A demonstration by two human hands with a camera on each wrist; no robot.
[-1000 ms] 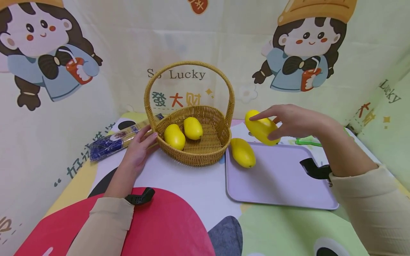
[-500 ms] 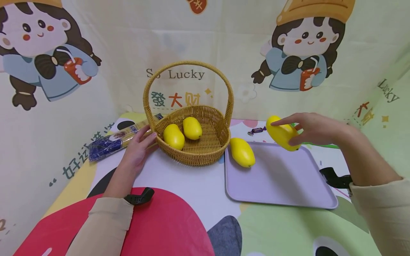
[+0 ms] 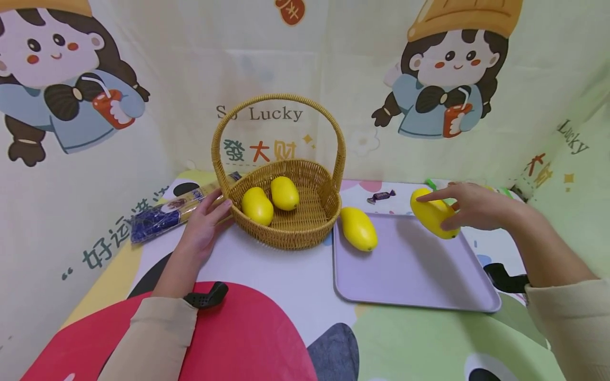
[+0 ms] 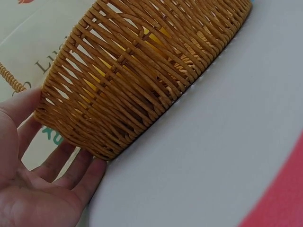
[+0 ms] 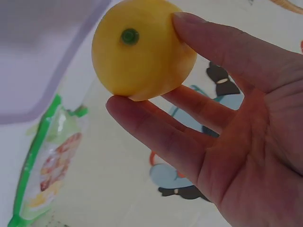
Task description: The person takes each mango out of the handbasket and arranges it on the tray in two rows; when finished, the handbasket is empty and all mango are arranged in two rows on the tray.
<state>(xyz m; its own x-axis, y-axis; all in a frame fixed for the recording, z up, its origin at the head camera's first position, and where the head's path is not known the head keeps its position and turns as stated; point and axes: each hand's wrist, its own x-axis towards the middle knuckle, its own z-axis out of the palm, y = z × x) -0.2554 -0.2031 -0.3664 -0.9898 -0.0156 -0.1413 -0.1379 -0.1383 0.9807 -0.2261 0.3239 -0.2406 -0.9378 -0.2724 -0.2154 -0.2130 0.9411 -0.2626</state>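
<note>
My right hand pinches a yellow mango between thumb and fingertips, above the far right part of the lilac tray. Its green stem dot faces the right wrist camera, where the mango sits at the fingertips. Another mango lies at the tray's far left corner. Two mangoes, one in front and one behind, lie inside the wicker basket. My left hand rests against the basket's left side, fairly straight fingers touching the weave.
A blue and yellow plastic packet lies left of the basket, behind my left hand. Beyond the tray is a purple wrapped candy. A green-edged packet lies near the tray's far right. The basket's tall handle arches upward.
My right hand has carried the mango rightward and slightly down, from near the basket side to over the tray's right part. The purple candy has come into sight. My left hand stays against the basket.
</note>
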